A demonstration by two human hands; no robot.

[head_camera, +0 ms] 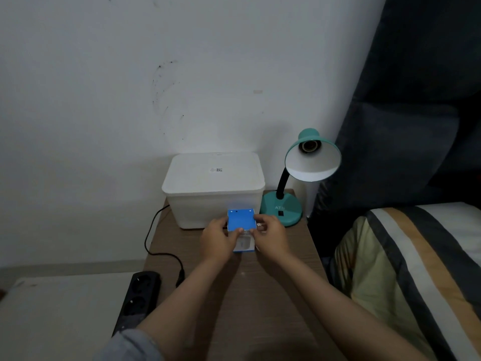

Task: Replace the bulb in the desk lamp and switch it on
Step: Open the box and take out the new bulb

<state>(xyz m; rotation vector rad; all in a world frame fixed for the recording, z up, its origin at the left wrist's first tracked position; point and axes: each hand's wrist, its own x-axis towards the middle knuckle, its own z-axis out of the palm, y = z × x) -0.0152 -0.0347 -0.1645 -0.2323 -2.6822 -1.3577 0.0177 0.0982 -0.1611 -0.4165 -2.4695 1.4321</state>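
Dim room, scuffed white wall behind; a small wood-grain bedside table [273, 295] stands between a low white surface and a bed with striped bedding [416, 256]. At the middle of the table both hands work a small blue-and-white bulb box [241, 222]. Left hand [217, 239] curls round the box's left edge, thumb over the blue top flap; right hand [270, 237] pinches the right edge, and something small and metallic glints at its fingertips [260, 225], too blurred to name. The box sits just above or on the tabletop; cannot tell which. Flap appears raised, so the step in hand is likely opening the carton to get the new bulb out. Just behind the box, a lidded white plastic bin [213, 188]; to its right the teal desk lamp [294, 183], shade tilted toward the camera, socket [309, 147] dark and seemingly bare, rocker switch on the base. Black cord [153, 238] trails off the table's left edge toward a black power strip [138, 298]. Handling judgement: carton light, thin card, crushes easily, so hold by its edges. The bulb inside is likely light, smooth and breakable; best taken by the globe with a gentle all-round grip, threaded base leading into the socket, steadying the flexible neck.
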